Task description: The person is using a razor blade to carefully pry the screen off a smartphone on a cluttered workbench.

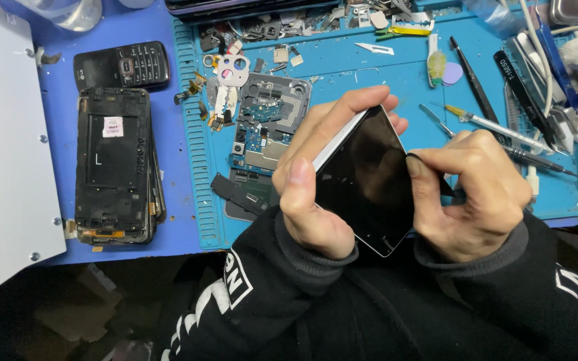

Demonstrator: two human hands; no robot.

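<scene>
Head view: a smartphone with a dark, unlit screen is held tilted above the near edge of a blue work mat, its top corner pointing away from the person and its bottom corner down toward the black sleeves. The left hand is closed around the phone's left edge, thumb lying along the glass near the lower left and the fingers curled over the top from behind. The right hand is pinched shut at the phone's right edge, thumb and forefinger pressing a thin dark pick or strip against the rim there; what exactly that piece is cannot be told. The phone thus sits between the two hands, touching both. Behind the left hand, on the mat, lies an opened phone body with exposed circuit board. Farther left, a stack of stripped phone frames rests beside a black keypad phone. Tweezers and screwdrivers lie beyond the right hand.
</scene>
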